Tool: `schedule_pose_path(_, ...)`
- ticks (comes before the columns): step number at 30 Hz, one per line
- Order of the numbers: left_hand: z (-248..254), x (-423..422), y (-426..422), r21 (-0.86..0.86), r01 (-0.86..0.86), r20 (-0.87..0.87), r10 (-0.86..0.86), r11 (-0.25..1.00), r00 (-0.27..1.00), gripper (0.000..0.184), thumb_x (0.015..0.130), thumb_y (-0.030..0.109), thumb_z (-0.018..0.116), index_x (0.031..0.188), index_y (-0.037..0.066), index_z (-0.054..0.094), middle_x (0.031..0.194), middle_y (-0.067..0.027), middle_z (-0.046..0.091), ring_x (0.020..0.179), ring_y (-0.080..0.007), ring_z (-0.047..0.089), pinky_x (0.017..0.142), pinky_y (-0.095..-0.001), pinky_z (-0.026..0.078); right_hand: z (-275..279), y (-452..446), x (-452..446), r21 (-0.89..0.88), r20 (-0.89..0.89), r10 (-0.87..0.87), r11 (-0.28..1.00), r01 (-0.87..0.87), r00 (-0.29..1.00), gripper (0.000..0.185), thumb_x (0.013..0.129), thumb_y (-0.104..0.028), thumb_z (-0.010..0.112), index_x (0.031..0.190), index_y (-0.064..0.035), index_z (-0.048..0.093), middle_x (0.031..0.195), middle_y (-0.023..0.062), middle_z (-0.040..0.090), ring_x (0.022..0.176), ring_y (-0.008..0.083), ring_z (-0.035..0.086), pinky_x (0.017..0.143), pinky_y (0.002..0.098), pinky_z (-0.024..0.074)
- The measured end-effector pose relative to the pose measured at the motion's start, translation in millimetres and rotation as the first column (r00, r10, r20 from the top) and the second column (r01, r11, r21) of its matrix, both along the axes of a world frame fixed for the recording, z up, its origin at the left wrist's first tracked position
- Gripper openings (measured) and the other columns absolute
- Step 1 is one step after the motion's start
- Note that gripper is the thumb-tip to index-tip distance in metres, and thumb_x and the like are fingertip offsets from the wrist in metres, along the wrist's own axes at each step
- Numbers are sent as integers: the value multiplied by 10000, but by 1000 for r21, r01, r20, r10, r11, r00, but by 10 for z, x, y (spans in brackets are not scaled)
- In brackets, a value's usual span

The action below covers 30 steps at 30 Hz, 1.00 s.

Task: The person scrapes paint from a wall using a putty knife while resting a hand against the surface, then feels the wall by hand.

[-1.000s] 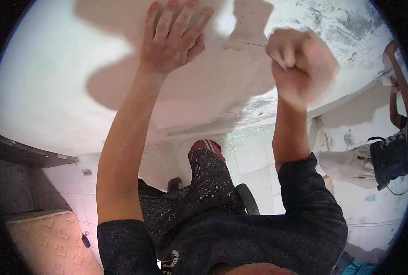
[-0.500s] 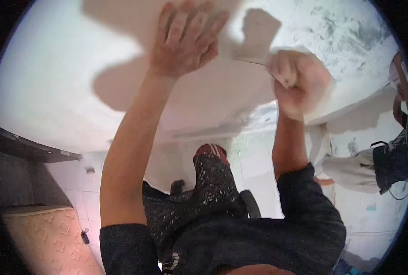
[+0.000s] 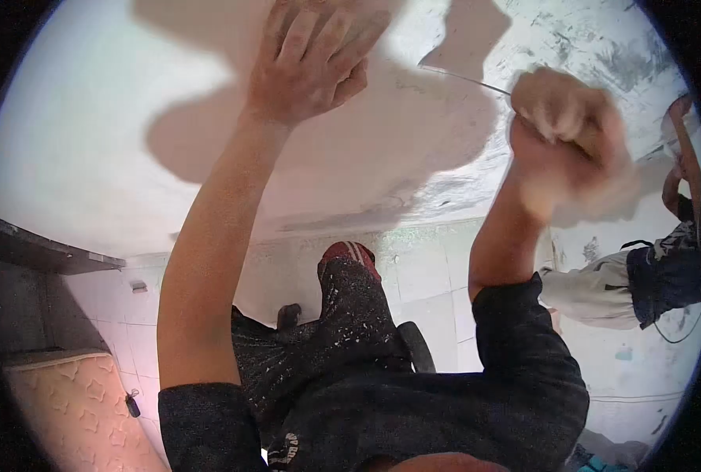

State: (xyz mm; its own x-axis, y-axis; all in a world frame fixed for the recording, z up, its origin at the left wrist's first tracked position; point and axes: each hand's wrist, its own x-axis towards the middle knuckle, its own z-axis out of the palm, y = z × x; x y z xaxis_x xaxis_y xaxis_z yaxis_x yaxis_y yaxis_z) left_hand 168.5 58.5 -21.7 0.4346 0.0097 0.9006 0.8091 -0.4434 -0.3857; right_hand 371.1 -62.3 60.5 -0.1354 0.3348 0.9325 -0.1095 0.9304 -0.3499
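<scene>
My left hand lies against the pale wall with its fingers spread, and nothing shows in it. My right hand, blurred by motion, is closed around a putty knife. The thin metal blade points left, seen nearly edge-on, with its tip at or close to the wall. Most of its handle is hidden in my fingers. Dark shadows of my hands and the tool fall on the wall. Grey, patchy areas mark the surface to the right of the blade.
A person in dark and light clothing is at the far right. A patterned pinkish mattress leans at lower left, below a dark ledge. My speckled dark trousers and a red shoe show below, over light tiles.
My right hand has swept right and slightly upward with the putty knife, away from my left hand. My left hand stays nearly in place, shifted slightly in view.
</scene>
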Motion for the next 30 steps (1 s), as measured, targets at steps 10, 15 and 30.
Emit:
schedule_pose_path(10,-20,-41,65,93,40,42,-44,995,998,469,903,317,442,1353,203,508,1422,-102,426,1343,-343,340,1080,-567,322,-134,2,-50,-27,-14,-91,995,91,996,278,877,-207,419,624,-97,379,543,18,378,490,155,312,500,314,277)
schedule_pose_path(15,7,-39,62,84,33,47,-37,996,998,475,894,302,456,1356,201,507,1407,-99,444,1327,-340,361,1076,-564,328,-196,20,-107,99,136,-181,981,168,974,316,903,-138,442,599,-92,369,546,14,332,467,118,314,428,283,234)
schedule_pose_path(30,20,-31,-57,74,76,59,-81,994,995,476,887,270,456,1353,187,506,1376,-114,476,1308,-338,380,1082,-561,329,-21,-187,-44,40,49,152,987,-154,987,263,896,-58,408,641,-14,361,576,64,370,482,145,326,464,283,294)
